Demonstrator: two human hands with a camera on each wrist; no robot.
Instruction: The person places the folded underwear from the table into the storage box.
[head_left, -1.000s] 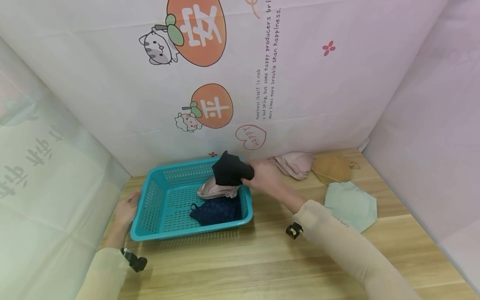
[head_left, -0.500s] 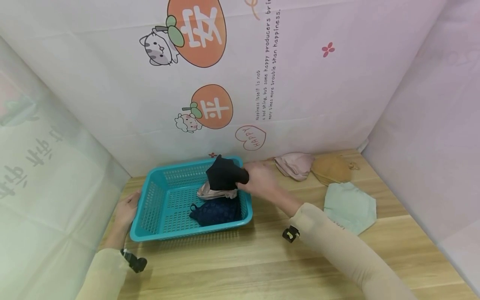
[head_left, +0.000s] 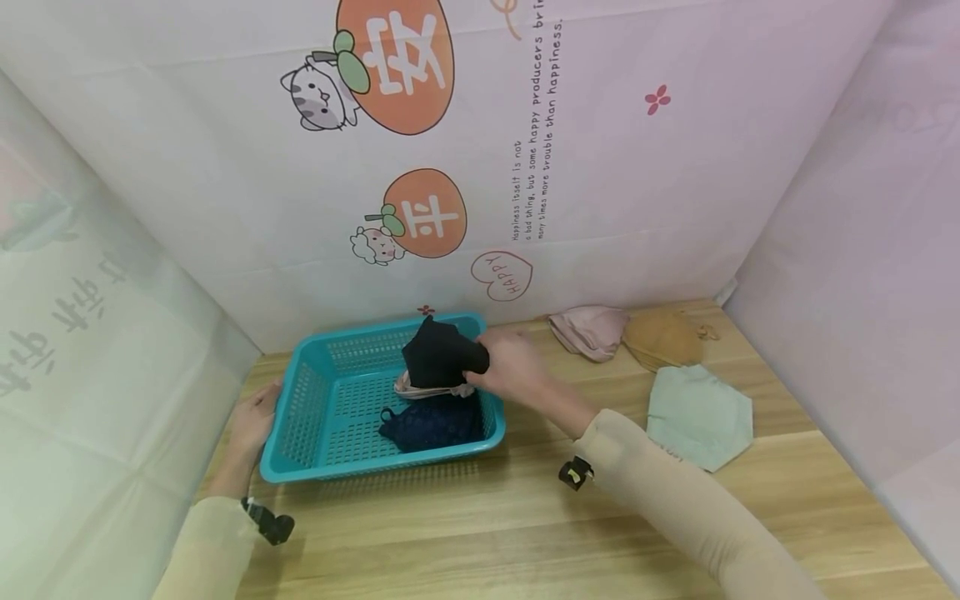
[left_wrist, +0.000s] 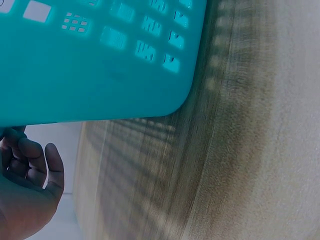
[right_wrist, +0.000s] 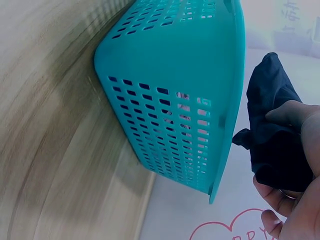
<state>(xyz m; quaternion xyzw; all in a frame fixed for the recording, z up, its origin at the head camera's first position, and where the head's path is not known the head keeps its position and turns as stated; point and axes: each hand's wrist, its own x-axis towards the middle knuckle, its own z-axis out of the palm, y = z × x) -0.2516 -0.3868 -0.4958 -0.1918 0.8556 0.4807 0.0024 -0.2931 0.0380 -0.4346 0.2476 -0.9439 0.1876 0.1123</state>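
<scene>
My right hand [head_left: 513,367] pinches a black folded cloth garment [head_left: 438,354] over the right part of a turquoise plastic basket [head_left: 378,467]. In the right wrist view, the thumb lies on one side of the black garment [right_wrist: 272,125] and fingers on the other. Below it in the basket, a pale pink garment [head_left: 427,392] is partly covered. A navy patterned garment [head_left: 431,423] with a small loop lies in front of that. At the basket's left side rests my left hand [head_left: 251,421]; the left wrist view shows its fingers [left_wrist: 32,155] loosely bent beside the wall.
On the wooden table [head_left: 540,533], to the basket's right, lie a dusty pink garment [head_left: 592,331], a mustard garment [head_left: 663,337] with a small strap end, and a mint green folded garment [head_left: 701,417]. A printed cloth wall [head_left: 600,208] stands close behind.
My right hand has moved left and slightly down with the black garment, which now covers more of the pale pink one. The left hand and the basket stay in place.
</scene>
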